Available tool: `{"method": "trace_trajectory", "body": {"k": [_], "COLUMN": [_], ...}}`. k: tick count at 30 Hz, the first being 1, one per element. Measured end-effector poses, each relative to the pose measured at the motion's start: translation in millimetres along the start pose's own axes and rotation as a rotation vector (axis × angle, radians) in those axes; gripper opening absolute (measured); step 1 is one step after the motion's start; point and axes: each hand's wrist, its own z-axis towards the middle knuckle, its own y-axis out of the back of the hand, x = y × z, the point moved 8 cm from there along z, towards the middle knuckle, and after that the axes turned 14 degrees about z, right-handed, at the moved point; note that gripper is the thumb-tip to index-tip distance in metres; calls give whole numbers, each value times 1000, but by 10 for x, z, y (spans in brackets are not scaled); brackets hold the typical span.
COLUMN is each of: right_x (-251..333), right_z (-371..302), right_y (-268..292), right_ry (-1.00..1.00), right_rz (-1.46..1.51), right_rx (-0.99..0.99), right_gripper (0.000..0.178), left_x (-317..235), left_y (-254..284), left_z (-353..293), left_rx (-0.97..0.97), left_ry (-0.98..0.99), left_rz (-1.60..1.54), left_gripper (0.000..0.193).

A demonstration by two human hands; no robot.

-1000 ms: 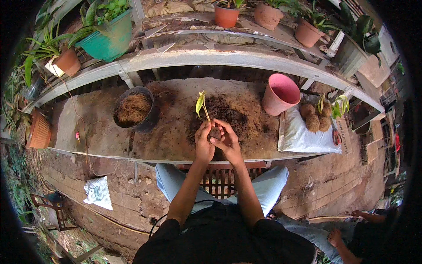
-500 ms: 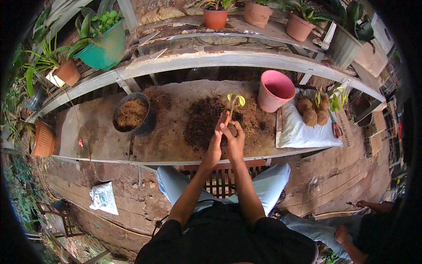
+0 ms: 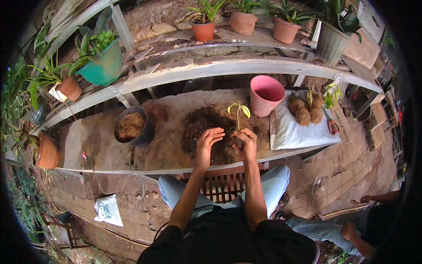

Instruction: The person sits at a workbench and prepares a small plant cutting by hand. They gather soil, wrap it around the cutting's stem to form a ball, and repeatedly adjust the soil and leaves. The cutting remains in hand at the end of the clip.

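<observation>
The seedling (image 3: 238,115) stands upright over the soil heap (image 3: 211,134) near the bench's front edge, 2 yellow-green leaves on a thin stem. The right hand (image 3: 246,140) is closed around its base, where a dark root clump seems to sit; the clump itself is mostly hidden by the fingers. The left hand (image 3: 207,141) is open, fingers curled loosely, resting on the soil just beside it and gripping nothing.

The plant looks light and fragile: the stem would likely bend or snap if pinched, and the soil round the roots would crumble. The safest hold is probably low, cupping the root clump rather than the stem.

A pink pot (image 3: 265,94) stands at the bench's back edge, just right of the heap. A black pot (image 3: 132,127) of brown fibre sits toward the left end. At the right end, a white sack (image 3: 292,131) carries 3 fibre-wrapped plants (image 3: 304,109).
</observation>
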Motion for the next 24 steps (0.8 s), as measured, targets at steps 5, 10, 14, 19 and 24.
{"method": "trace_trajectory", "body": {"k": [5,10,14,19,24], "right_x": [166,144,140,194,217], "right_z": [-120,-173,-172,-128,-248], "right_y": [-251,-305,-255,-183,-451], "right_ry": [87,43,28,260,297], "right_rz": [-164,-74,-33,-88,-186], "right_rx": [46,114,143,59,164], "right_gripper": [16,17,19,31,43], "left_x": [-19,-157,-514,-416,-250], "left_y": [-235,-247,-241,-523,-636], "left_z": [103,366,420,191,254], "left_rx": [58,199,187,340,28], "left_ry": [-12,106,-25,45,-74], "left_rz": [143,124,209,305,86], "left_gripper": [34,34,36,45,42]}}
